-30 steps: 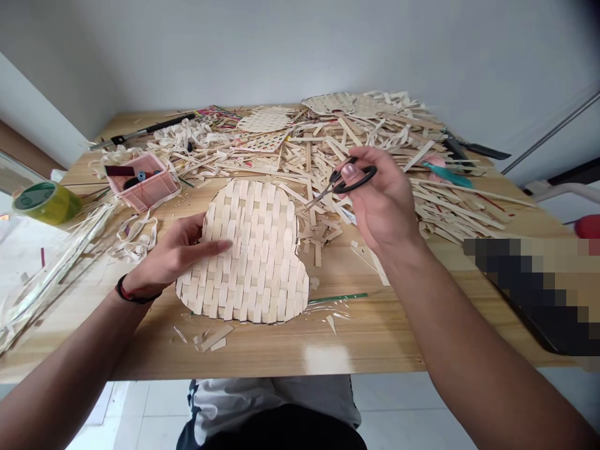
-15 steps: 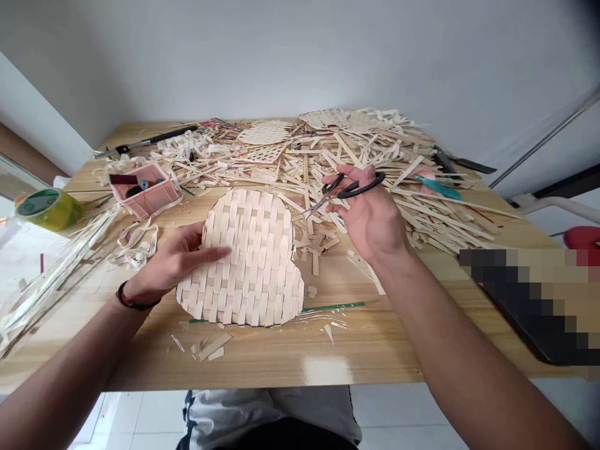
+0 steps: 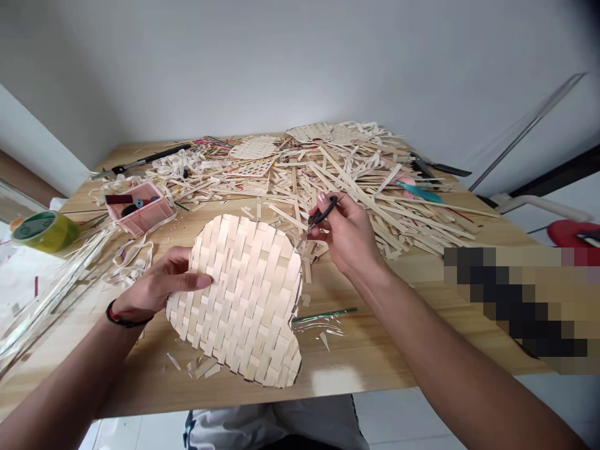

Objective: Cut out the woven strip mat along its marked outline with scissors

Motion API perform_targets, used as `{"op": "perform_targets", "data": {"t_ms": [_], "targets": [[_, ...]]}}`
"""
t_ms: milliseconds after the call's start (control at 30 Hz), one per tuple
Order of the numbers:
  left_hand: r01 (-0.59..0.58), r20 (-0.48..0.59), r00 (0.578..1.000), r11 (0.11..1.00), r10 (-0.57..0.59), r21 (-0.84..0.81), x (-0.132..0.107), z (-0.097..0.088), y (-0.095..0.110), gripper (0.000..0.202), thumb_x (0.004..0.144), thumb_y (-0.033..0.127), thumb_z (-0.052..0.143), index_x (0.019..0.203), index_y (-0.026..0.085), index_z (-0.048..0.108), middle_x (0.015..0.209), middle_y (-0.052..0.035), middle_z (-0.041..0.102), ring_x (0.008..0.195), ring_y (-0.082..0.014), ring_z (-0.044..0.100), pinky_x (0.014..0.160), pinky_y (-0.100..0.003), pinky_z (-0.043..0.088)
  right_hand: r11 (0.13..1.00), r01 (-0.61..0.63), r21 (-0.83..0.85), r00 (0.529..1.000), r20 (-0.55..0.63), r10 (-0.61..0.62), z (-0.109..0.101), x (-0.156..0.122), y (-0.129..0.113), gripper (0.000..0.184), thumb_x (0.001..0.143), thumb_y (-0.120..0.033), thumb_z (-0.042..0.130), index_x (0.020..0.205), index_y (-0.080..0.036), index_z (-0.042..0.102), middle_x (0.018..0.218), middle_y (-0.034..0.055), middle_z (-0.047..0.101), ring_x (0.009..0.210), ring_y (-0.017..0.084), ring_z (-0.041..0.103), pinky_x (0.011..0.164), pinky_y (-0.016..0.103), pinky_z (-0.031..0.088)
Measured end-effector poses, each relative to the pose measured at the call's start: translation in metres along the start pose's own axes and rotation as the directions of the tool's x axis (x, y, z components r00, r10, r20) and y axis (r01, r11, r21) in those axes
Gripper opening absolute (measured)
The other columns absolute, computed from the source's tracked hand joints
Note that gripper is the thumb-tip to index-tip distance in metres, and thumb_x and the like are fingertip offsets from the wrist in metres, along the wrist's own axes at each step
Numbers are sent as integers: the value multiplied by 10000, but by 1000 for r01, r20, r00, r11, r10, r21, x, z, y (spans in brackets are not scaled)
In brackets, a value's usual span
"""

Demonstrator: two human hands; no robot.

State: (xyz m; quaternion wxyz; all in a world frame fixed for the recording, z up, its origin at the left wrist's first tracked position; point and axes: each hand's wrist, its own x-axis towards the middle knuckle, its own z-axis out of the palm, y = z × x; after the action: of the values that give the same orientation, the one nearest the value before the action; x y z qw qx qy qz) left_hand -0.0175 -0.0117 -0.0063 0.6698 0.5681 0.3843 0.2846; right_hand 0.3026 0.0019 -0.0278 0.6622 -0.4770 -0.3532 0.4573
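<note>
My left hand (image 3: pixel 175 281) grips a pale woven heart-shaped panel (image 3: pixel 244 300) by its left edge, thumb flat on the front and fingers hidden behind. The panel is tilted above the table, its notch facing right and its outline dark along the rim. My right hand (image 3: pixel 344 231) is closed around the black handles of a pair of scissors (image 3: pixel 322 214). The scissor blades point down and left at the panel's upper right edge; whether they touch it I cannot tell.
Loose wood strips (image 3: pixel 342 178) cover the back of the table (image 3: pixel 375 350). A pink basket (image 3: pixel 140 209) with spools and a yellow tape roll (image 3: pixel 47 231) stand at left. Another woven piece (image 3: pixel 255 148) lies at the back. A green strip (image 3: pixel 325 314) and offcuts lie close by.
The panel has turned clockwise and come nearer to me. My right hand has swung the scissors down and left to the panel's edge, its fingers closing round the handles. The camera view has shifted.
</note>
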Motion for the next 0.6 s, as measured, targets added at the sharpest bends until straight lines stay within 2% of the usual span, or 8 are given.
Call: {"op": "perform_targets", "data": {"t_ms": [100, 200, 367, 500, 600], "targets": [[23, -78, 997, 1000, -22, 13, -1, -1, 1, 236, 680, 420, 1001, 784, 239, 890, 723, -56, 804, 529, -160, 676, 444, -224, 498, 998, -49, 46, 999, -17, 50, -1, 4, -3, 649, 621, -668, 993, 865, -239, 572, 809, -55, 646, 605, 93, 544, 451, 225, 563], [74, -162, 984, 997, -73, 1, -1, -2, 1, 280, 646, 450, 1013, 801, 254, 888, 716, -55, 801, 536, -179, 695, 448, -237, 519, 993, -94, 69, 996, 16, 93, -2, 6, -5, 696, 581, -699, 1004, 877, -245, 568, 834, -46, 651, 645, 107, 543, 432, 220, 546], [126, -250, 960, 992, -126, -18, 1, -1, 2, 395, 616, 498, 1019, 872, 231, 879, 834, -86, 841, 620, -222, 758, 503, -272, 590, 997, -80, 12, 995, 61, 80, -3, 6, -2, 684, 660, -769, 942, 900, -248, 569, 871, -28, 665, 637, 108, 541, 421, 212, 499], [153, -246, 959, 988, -143, 20, 5, 2, 4, 450, 713, 519, 975, 1012, 206, 854, 942, -110, 848, 708, -253, 789, 561, -304, 630, 998, -63, -24, 996, 55, 65, -5, 8, 1, 690, 661, -783, 933, 888, -245, 564, 853, -29, 662, 625, 98, 544, 459, 207, 488], [101, -196, 978, 980, -67, 171, 10, 0, 2, 430, 817, 477, 922, 1139, 217, 804, 1022, -96, 822, 845, -267, 794, 625, -302, 640, 999, -40, -4, 995, 91, 40, -5, 8, 3, 687, 647, -751, 960, 905, -249, 568, 854, -38, 673, 611, 92, 565, 464, 205, 473]]}}
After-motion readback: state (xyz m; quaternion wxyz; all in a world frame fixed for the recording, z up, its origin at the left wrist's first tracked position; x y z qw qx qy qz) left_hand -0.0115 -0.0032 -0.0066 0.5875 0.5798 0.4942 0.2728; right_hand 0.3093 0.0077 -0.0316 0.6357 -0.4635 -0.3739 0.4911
